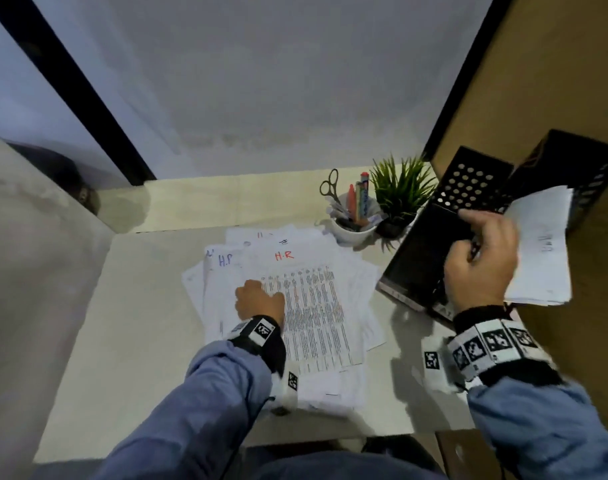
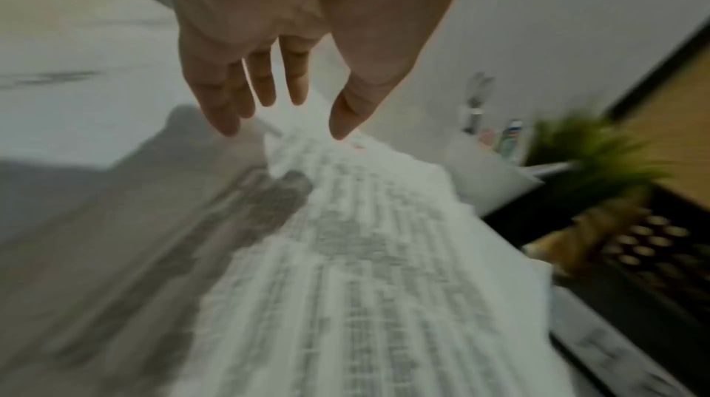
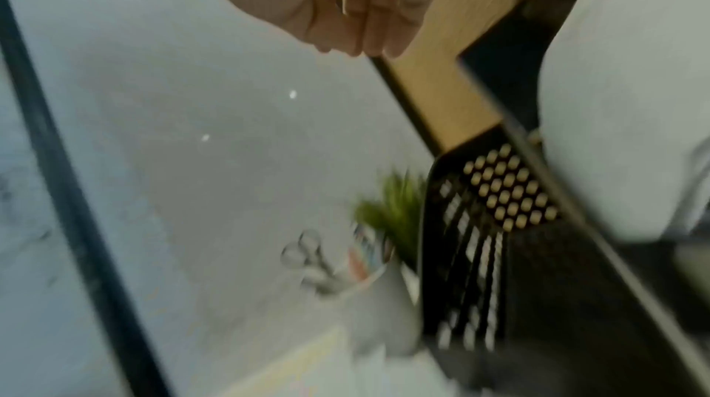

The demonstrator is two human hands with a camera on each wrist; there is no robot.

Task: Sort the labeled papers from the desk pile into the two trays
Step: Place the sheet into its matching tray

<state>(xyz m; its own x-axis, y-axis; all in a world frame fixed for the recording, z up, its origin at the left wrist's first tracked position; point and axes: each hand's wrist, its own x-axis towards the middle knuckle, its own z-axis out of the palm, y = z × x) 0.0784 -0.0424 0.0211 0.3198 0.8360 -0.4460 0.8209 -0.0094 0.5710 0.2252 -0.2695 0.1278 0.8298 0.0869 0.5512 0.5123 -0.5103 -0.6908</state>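
Curled white labeled sheet (image 1: 541, 244) was held pinched in right hand (image 1: 481, 258), above and right of black perforated tray (image 1: 423, 258) (left hand (image 1: 259, 301), fingers spread, was poised over pile (image 1: 313, 306)).

I sit at a pale worktop (image 1: 146, 323) boxed in by a grey wall (image 1: 261, 81), a black post (image 1: 73, 88) and a wooden panel (image 1: 555, 64).

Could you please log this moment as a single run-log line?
left hand: open, on paper pile | right hand: holds papers over trays | top sheet: H.R
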